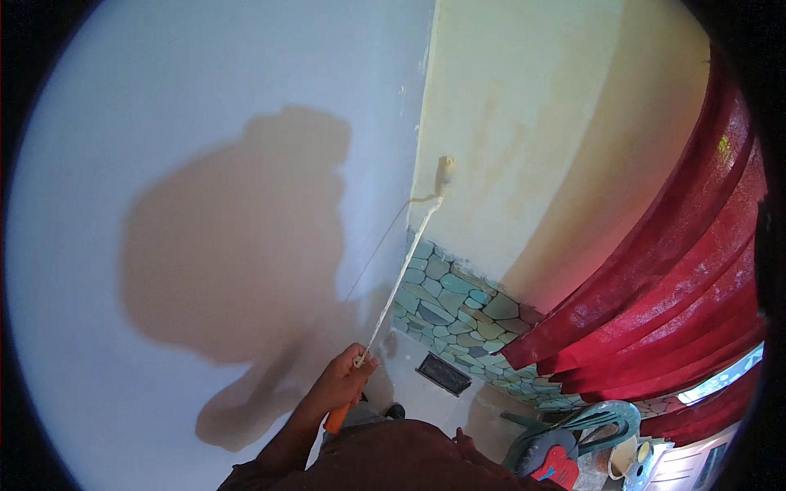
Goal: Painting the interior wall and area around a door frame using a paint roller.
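My left hand [347,377] is closed around a paint roller [402,270] where its orange handle meets the long, paint-coated metal rod. The small roller head [446,170] is up against the cream-painted wall [522,110], just right of the corner with the pale blue wall [202,67]. Darker, patchy streaks mark the cream surface to the right of the roller head. My right hand [464,440] hangs low beside my body, away from the roller; only a few of its fingers show, and what it might hold cannot be made out.
Green stone cladding [457,301] covers the lower wall. A dark rectangular tray [443,374] lies on the floor near my feet. Red curtains [651,276] hang at the right. Below them stand a green plastic chair [608,423] with a red item [557,467] and a bucket [623,457].
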### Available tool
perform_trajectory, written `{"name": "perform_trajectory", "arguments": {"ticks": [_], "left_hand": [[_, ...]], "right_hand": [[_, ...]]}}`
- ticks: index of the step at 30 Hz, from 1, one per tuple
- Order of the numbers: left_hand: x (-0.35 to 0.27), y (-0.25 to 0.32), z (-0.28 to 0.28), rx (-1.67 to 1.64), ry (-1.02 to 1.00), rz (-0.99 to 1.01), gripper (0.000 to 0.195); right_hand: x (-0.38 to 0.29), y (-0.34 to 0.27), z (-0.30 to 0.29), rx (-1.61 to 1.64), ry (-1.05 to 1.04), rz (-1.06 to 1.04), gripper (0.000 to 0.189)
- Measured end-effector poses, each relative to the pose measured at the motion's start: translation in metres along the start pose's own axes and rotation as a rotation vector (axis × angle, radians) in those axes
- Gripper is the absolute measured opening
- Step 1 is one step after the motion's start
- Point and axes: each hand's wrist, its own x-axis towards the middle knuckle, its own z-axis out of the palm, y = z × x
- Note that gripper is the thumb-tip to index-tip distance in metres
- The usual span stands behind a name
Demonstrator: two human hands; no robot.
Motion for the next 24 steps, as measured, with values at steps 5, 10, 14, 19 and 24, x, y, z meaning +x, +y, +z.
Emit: {"name": "perform_trajectory", "arguments": {"ticks": [5, 10, 14, 19, 24], "left_hand": [[0.008, -0.003, -0.005, -0.064, 0.033, 0.008, 0.021], [0.011, -0.002, -0.013, -0.023, 0.152, -0.02, 0.021], [0.012, -0.004, -0.008, 0.074, 0.127, 0.005, 0.022], [0.008, -0.025, 0.008, 0.187, 0.173, 0.072, 0.024], [0.015, -0.042, 0.015, 0.176, 0.187, 0.125, 0.026]], "right_hand": [[0.009, 0.024, 0.001, -0.314, 0.149, -0.392, 0.067], [0.011, -0.042, -0.019, 0.615, -0.088, 0.425, 0.068], [0.004, -0.062, -0.024, 0.607, -0.116, 0.419, 0.068], [-0.001, -0.062, -0.03, 0.555, -0.101, 0.407, 0.068], [0.004, -0.031, -0.033, 0.616, -0.066, 0.419, 0.068]]}}
